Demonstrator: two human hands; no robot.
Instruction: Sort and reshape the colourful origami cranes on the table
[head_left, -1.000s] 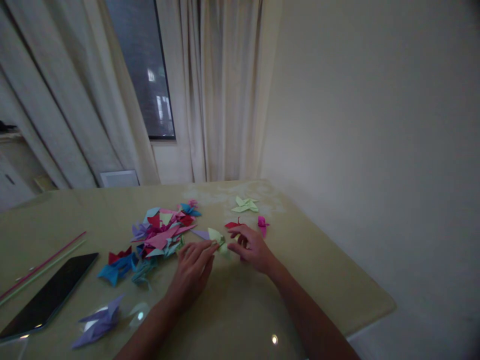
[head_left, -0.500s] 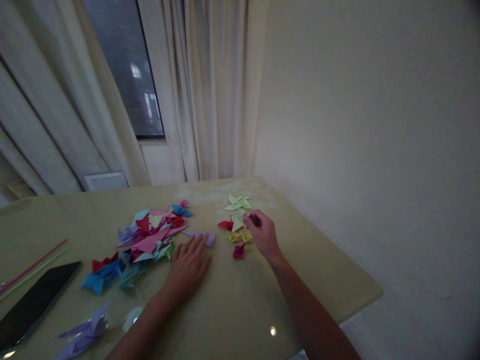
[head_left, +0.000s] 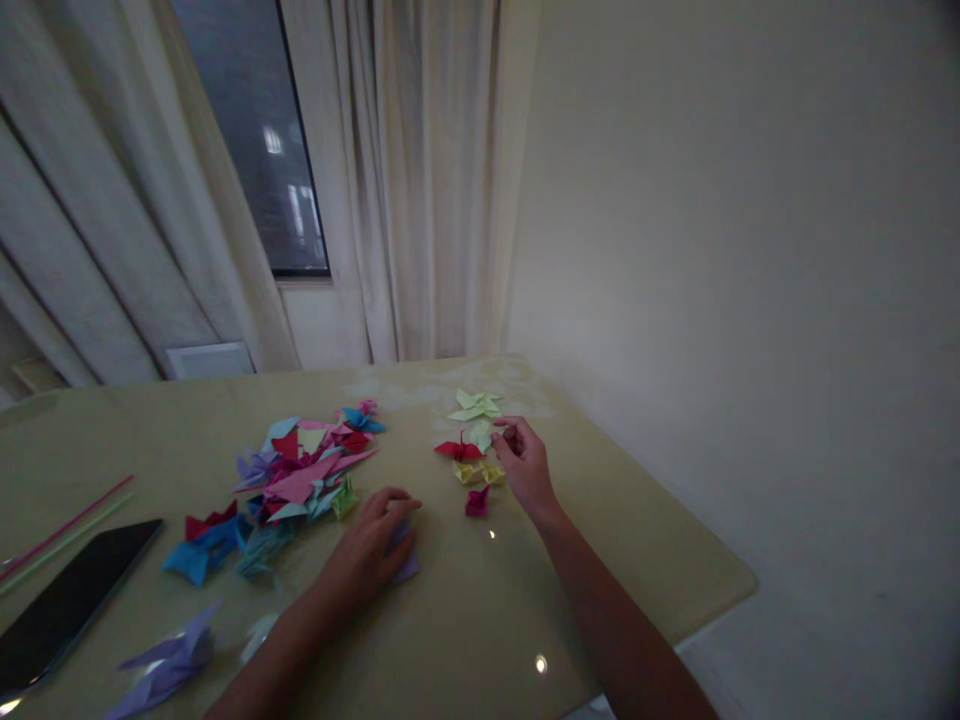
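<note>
My left hand (head_left: 371,547) lies on the table with its fingers curled over a lilac folded paper (head_left: 406,566). My right hand (head_left: 523,462) is further back, its fingers pinched by a pale green folded piece (head_left: 480,434); I cannot tell whether they grip it. Close to that hand lie a red paper crane (head_left: 458,451), a yellow folded piece (head_left: 477,472), a magenta folded piece (head_left: 475,501) and a pale green pinwheel shape (head_left: 472,405). A heap of coloured folded papers (head_left: 304,465) sits left of my left hand.
A dark tablet (head_left: 64,606) lies at the left, with a pink and a green straw (head_left: 60,531) beyond it. Blue and red folded pieces (head_left: 199,545) and a lilac one (head_left: 169,666) lie near the front left. The table's right edge (head_left: 675,520) runs beside a white wall; curtains hang behind.
My left hand has drawn back toward me with the lilac paper, its fingers curling over it. My right hand stays by the small pieces at the back; the camera barely moved.
</note>
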